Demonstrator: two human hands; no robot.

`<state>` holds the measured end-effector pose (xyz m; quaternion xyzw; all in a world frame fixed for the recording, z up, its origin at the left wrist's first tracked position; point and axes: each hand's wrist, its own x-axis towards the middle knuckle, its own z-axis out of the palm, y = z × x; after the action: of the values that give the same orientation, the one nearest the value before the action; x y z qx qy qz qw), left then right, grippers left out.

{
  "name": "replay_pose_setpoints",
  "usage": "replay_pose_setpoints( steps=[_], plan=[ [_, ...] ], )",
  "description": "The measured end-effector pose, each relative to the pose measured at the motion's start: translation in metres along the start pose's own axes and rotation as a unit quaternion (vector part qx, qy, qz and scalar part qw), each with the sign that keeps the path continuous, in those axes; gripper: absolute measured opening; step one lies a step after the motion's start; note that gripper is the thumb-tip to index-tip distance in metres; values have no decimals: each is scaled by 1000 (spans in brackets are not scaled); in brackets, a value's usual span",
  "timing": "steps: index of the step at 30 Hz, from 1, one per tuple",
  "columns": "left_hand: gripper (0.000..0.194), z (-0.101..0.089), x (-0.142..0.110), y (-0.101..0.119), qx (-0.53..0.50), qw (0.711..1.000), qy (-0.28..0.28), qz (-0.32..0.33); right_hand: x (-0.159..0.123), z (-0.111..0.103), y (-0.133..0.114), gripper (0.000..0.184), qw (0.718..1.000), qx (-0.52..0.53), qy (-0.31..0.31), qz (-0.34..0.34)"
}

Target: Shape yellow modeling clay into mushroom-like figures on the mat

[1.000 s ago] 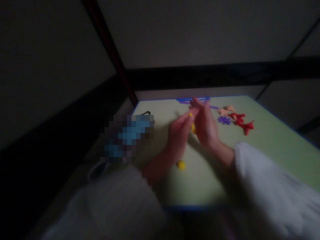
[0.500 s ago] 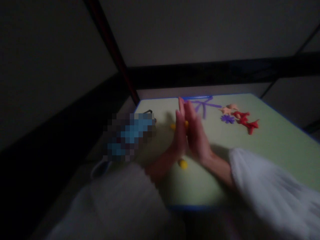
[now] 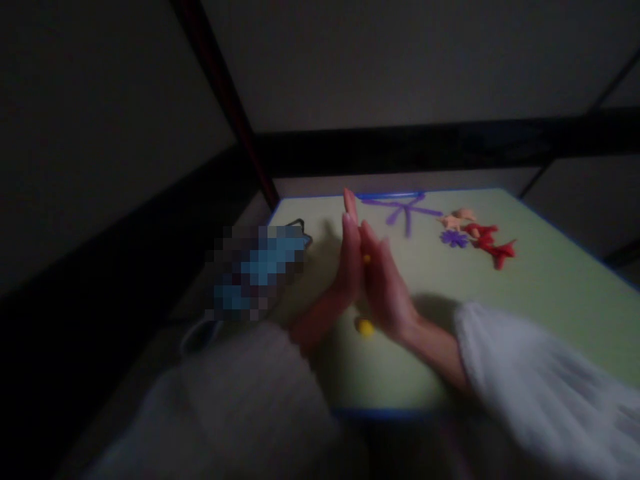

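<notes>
My left hand (image 3: 350, 263) and my right hand (image 3: 393, 290) are upright, palm to palm, with fingers stretched forward over the table. Between the palms a small bit of yellow modelling clay (image 3: 367, 259) shows; the rest of that piece is hidden by the hands. The right hand sits slightly lower and nearer to me than the left. Below the palms, a yellow clay ball (image 3: 366, 327) lies on the light green tabletop (image 3: 390, 380), apart from both hands.
Thin purple strips (image 3: 407, 212) branch out at the table's far edge. To the right lie a peach star-like piece (image 3: 451, 222), a purple flower-like piece (image 3: 454, 239) and red shaped pieces (image 3: 497, 253). A blurred-out bluish object (image 3: 265, 263) is at the left edge.
The right hand has slid back toward me against the left, and both have shifted slightly left. Yellow clay that showed left of the left hand is now out of sight.
</notes>
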<state>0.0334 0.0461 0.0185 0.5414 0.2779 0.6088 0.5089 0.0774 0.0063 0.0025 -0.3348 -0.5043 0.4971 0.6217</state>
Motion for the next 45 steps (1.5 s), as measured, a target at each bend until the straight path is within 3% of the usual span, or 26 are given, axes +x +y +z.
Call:
replay_pose_setpoints(
  steps=[2, 6, 9, 14, 17, 20, 22, 24, 27, 29, 32, 34, 37, 42, 45],
  plan=[
    [56, -1, 2, 0, 22, 1000, 14, 9, -3, 4, -1, 65, 999, 44, 10, 30],
    [57, 13, -21, -6, 22, 999, -35, -16, 12, -9, -12, 64, 994, 71, 74, 42],
    [56, 24, -45, -8, -17, 994, -92, -50, 30, -33, -18, 62, 985, 59, 154, 40],
    [51, 32, -62, 3, -71, 982, -157, -72, 54, -82, -9, 69, 985, -27, 172, 1],
    [51, 33, -57, 4, -50, 985, -142, -87, 62, -97, 0, 65, 980, -25, 195, -17],
    [35, 27, -47, 1, -5, 992, -90, -87, 60, -91, -2, 59, 979, 2, 205, -16],
    [28, 19, -38, 2, 23, 992, -80, -99, 53, -83, -11, 53, 985, 17, 172, -16],
    [25, 8, -28, 7, 22, 983, -116, -141, 41, -78, -25, 48, 996, 11, 82, -27],
    [19, -10, -17, 17, 0, 954, -200, -223, 21, -81, -41, 47, 992, -90, -67, -59],
    [16, -19, -14, 21, 0, 939, -231, -253, 11, -86, -44, 39, 978, -162, -104, -80],
    [20, -30, -14, 18, 21, 942, -213, -258, 4, -92, -40, 16, 964, -222, -90, -113],
    [19, -35, -15, 15, 35, 953, -177, -245, 2, -92, -37, 10, 961, -238, -56, -127],
    [16, -39, -17, 11, 73, 958, -152, -231, 1, -89, -38, 9, 954, -258, -25, -148],
    [12, -39, -18, 11, 142, 954, -151, -216, -4, -86, -43, 18, 949, -273, -88, -129],
    [15, -39, -17, 12, 154, 960, -142, -188, -6, -87, -44, 17, 950, -273, -71, -130]
  ],
)
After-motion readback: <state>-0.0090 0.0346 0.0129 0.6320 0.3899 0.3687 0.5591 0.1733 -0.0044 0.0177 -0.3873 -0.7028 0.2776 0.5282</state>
